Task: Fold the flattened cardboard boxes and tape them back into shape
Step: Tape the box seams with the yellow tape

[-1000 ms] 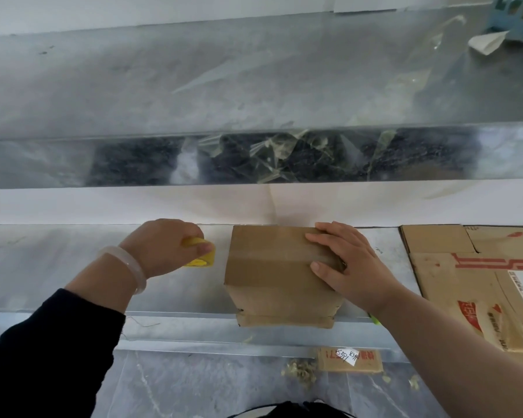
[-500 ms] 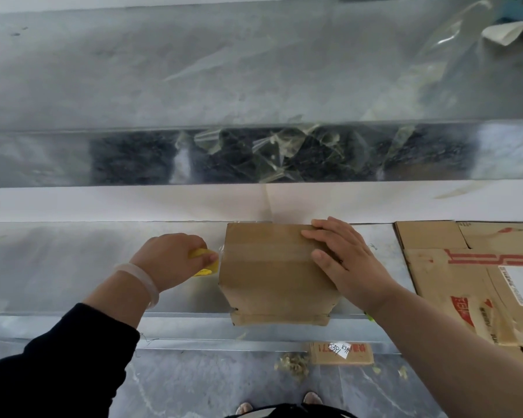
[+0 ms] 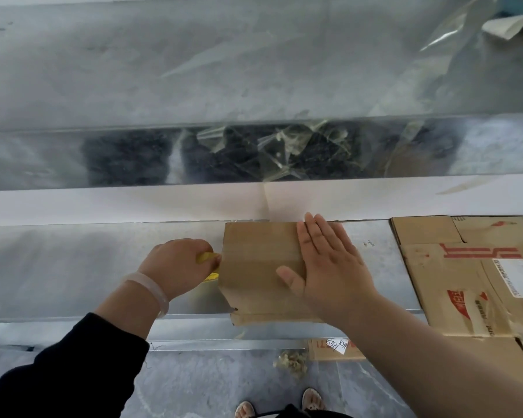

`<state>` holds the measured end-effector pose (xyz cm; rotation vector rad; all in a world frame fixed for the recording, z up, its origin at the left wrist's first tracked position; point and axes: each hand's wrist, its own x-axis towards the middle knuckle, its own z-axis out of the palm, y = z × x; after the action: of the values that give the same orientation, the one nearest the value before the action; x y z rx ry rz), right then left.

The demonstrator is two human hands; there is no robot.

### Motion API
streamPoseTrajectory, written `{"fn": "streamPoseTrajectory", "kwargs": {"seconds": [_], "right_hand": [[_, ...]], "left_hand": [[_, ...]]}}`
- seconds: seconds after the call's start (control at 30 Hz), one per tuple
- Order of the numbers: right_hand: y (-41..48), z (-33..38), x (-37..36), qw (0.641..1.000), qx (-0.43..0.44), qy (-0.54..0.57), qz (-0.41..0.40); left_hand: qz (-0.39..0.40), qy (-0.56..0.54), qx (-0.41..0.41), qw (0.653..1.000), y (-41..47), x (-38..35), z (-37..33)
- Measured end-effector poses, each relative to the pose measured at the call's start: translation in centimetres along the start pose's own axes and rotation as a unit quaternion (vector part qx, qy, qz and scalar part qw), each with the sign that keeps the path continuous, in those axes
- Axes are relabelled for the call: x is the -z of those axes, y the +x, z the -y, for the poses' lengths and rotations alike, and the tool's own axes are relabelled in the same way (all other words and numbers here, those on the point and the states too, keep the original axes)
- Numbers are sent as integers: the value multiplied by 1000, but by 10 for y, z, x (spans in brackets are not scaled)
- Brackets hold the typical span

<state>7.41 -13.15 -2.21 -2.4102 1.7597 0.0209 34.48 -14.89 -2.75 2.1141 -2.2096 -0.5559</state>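
- At the far left, a black sleeve (image 3: 73, 372) is seen reaching in over the edge of the metal table (image 3: 58, 273), with a pale bracelet (image 3: 151, 288) worn at the wrist.
- The left hand (image 3: 175, 267) is curled tight around a yellow tool (image 3: 207, 257). Most of the tool is hidden by the fingers, so its kind cannot be told.
- That tool is pressed right up against the left side of the folded cardboard box (image 3: 260, 267).
- The box is stood on the table near its front edge, with its near bottom corner hung slightly over the lip. A band of clear tape (image 3: 254, 255) is made out running across the top face.
- The right hand (image 3: 329, 267) is laid flat on the right half of the box top, fingers straight and together, thumb spread to the left. Nothing is gripped.
- Further right, well apart from the box, flattened cardboard boxes (image 3: 465, 282) with red print are spread on the table.
- Down on the floor, a cardboard scrap (image 3: 320, 352) with a white label (image 3: 340, 346) is spotted below the box.
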Motion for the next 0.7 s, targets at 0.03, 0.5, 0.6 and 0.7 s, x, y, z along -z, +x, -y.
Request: {"fn": "streamPoseTrajectory", "kwargs": {"seconds": [0.03, 0.5, 0.6, 0.7], "right_hand": [[0, 4, -1, 1000, 6, -12, 4], [10, 24, 1, 982, 186, 1, 36], [5, 43, -3, 990, 138, 21, 23], [-3, 66, -13, 995, 101, 12, 7]], "left_hand": [[0, -2, 1, 1000, 0, 0, -1], [1, -20, 11, 1000, -3, -3, -2], [1, -61, 17, 998, -5, -5, 0], [-6, -81, 17, 997, -7, -7, 3]]}}
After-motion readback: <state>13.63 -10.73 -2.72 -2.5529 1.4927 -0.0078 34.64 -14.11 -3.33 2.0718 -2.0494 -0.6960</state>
